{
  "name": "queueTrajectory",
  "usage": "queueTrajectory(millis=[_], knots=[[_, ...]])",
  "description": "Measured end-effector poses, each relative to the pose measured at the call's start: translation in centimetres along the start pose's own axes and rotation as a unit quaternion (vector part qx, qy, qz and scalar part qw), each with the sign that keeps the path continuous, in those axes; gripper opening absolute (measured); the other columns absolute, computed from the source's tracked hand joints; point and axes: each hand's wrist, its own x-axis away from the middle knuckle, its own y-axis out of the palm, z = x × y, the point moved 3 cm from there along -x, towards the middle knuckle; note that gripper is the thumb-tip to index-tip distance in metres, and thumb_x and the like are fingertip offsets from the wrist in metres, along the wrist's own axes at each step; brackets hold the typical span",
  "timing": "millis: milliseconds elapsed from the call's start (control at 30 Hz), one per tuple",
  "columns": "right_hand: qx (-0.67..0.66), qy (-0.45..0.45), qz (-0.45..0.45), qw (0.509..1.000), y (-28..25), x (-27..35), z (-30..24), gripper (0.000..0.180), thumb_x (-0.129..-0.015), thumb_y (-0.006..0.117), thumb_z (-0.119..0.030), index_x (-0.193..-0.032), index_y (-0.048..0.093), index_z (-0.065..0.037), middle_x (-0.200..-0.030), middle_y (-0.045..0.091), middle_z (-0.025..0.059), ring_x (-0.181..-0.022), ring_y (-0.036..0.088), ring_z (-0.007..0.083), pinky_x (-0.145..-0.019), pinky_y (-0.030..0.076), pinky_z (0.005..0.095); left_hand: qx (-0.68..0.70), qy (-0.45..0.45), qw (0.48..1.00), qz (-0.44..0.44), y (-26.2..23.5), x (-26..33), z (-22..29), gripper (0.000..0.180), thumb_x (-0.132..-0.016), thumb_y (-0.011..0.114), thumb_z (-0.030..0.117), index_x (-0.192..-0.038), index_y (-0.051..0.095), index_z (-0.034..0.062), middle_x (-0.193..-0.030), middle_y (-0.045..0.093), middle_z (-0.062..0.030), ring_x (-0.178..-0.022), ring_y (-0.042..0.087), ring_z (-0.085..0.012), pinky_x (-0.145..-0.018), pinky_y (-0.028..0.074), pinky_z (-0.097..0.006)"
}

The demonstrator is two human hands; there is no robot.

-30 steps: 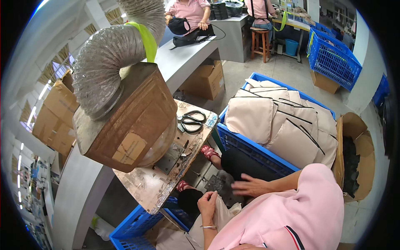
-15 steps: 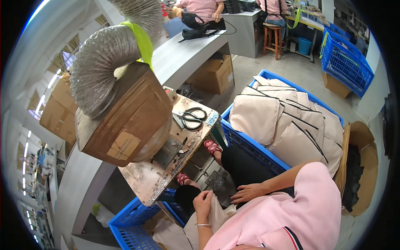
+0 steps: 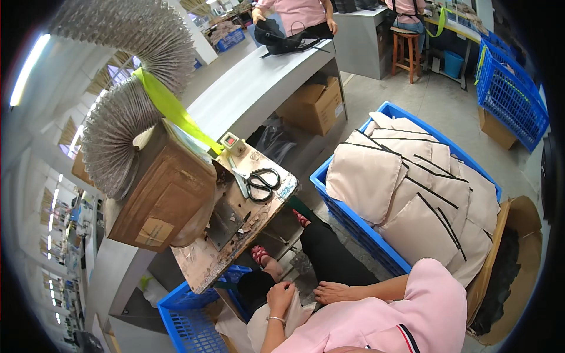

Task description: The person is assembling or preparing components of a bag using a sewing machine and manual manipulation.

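Observation:
A beige fabric piece lies gathered across my lap. My left hand, with a bracelet at the wrist, is closed on its upper edge, fingertips pinched together. To the right of it, my right hand rests low over my thigh beside the fabric, fingers stretched toward the left and holding nothing that I can see. More beige fabric hangs from my lap into a blue crate at the lower left. At my right stands another blue crate, heaped with beige pieces edged in black.
Ahead is a worn work table with black-handled scissors, a switch box and a cardboard hood under a silver duct. A cardboard box holds dark material at right. A co-worker stands behind the grey bench.
The view has shifted, so the table and hood appear farther left. My right hand has come closer to my left, which has lowered slightly with the fabric.

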Motion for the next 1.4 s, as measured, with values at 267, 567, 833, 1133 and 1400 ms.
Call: queueTrajectory(millis=[267,567,833,1133,1400], knots=[[-0.030,-0.010,-0.028,0.999,-0.6,-0.2,0.1,0.017,-0.087,0.054,-0.022,-0.086,0.062,-0.007,-0.089,0.057,0.0082,-0.093,0.057,0.0218,-0.087,0.036,0.0344,-0.035,-0.012,0.999,-0.006,1.4,0.3,1.0,0.030,-0.086,0.063,0.040,-0.091,0.078,0.0136,-0.086,0.072,-0.0166,-0.082,0.069,-0.0366,-0.075,0.055,-0.044],[-0.018,-0.012,-0.063,0.998,-1.2,-0.7,0.0,0.018,-0.087,0.055,-0.022,-0.092,0.065,-0.009,-0.094,0.059,0.0073,-0.096,0.059,0.0204,-0.092,0.038,0.0346,-0.033,0.020,0.999,-0.013,1.8,0.8,0.5,0.031,-0.088,0.062,0.041,-0.091,0.077,0.0136,-0.082,0.071,-0.0186,-0.079,0.069,-0.0374,-0.073,0.055,-0.046],[-0.136,0.162,-0.026,0.977,-1.3,-2.8,0.9,0.030,-0.081,0.065,-0.015,-0.109,0.063,-0.003,-0.134,0.056,0.0161,-0.101,0.067,0.0306,-0.085,0.053,0.0407,0.202,0.069,0.971,0.108,0.0,0.7,0.8,0.021,-0.091,0.067,0.027,-0.088,0.073,0.0074,-0.079,0.071,-0.0156,-0.072,0.069,-0.0326,-0.066,0.053,-0.038],[-0.450,0.388,0.059,0.802,3.3,-16.3,8.5,0.038,-0.094,0.062,-0.034,-0.109,0.066,0.001,-0.106,0.069,0.0206,-0.096,0.068,0.0289,-0.081,0.052,0.0388,0.319,-0.025,0.898,0.301,-4.1,3.3,-4.4,0.015,-0.090,0.071,0.015,-0.087,0.070,0.0000,-0.074,0.069,-0.0056,-0.068,0.060,-0.0110,-0.067,0.050,-0.028],[-0.493,0.452,0.025,0.743,8.2,-22.1,12.0,0.057,-0.087,0.064,-0.056,-0.113,0.070,-0.006,-0.105,0.071,0.0161,-0.102,0.068,0.0249,-0.086,0.051,0.0358,0.228,-0.031,0.923,0.309,-4.2,3.1,-4.5,0.015,-0.087,0.072,0.020,-0.082,0.070,0.0059,-0.079,0.070,-0.0096,-0.073,0.066,-0.0268,-0.067,0.052,-0.035]])
